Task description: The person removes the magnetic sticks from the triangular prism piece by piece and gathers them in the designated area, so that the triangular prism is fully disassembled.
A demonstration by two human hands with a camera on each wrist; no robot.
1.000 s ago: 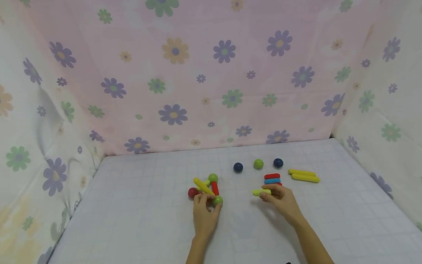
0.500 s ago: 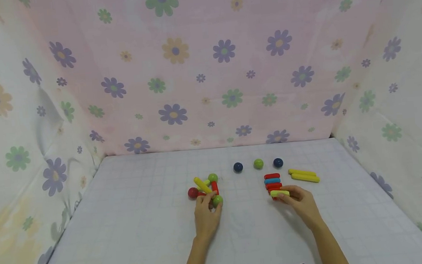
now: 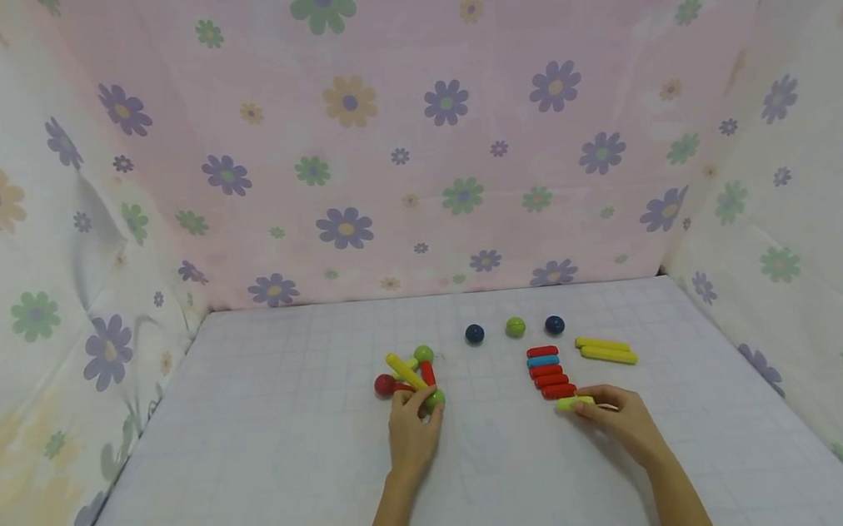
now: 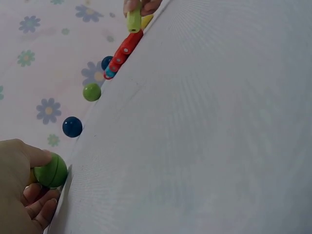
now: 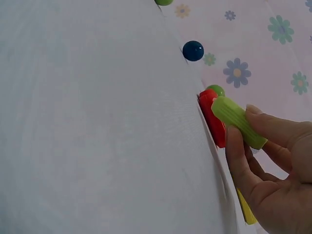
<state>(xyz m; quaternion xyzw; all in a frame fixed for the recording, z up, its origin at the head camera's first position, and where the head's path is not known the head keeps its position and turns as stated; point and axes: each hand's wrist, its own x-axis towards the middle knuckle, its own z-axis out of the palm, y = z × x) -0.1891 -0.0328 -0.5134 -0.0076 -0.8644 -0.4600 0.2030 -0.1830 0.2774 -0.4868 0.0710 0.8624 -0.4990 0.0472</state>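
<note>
My left hand (image 3: 410, 433) grips a green ball (image 4: 51, 170) at the near corner of a small build of rods and balls. That build includes a long yellow rod (image 3: 404, 370), a red rod (image 3: 428, 373), a red ball (image 3: 384, 385) and another green ball (image 3: 423, 353); fingers hide part of it. Between thumb and fingers, my right hand (image 3: 627, 425) pinches a short light-green rod (image 5: 239, 122). This rod is at the near end of a row of short red rods (image 3: 552, 381) with one blue rod (image 3: 543, 361) among them. Whether it touches the table is unclear.
Behind the row sit two dark blue balls (image 3: 475, 334) and a green ball (image 3: 515, 327). Two long yellow rods (image 3: 607, 354) lie right of the row. Flower-patterned cloth walls (image 3: 410, 130) bound the white table (image 3: 275, 476) at the back and sides.
My right hand has carried the light-green rod rightward and closer to me, from left of the red rods to the row's near end. My left hand has barely shifted.
</note>
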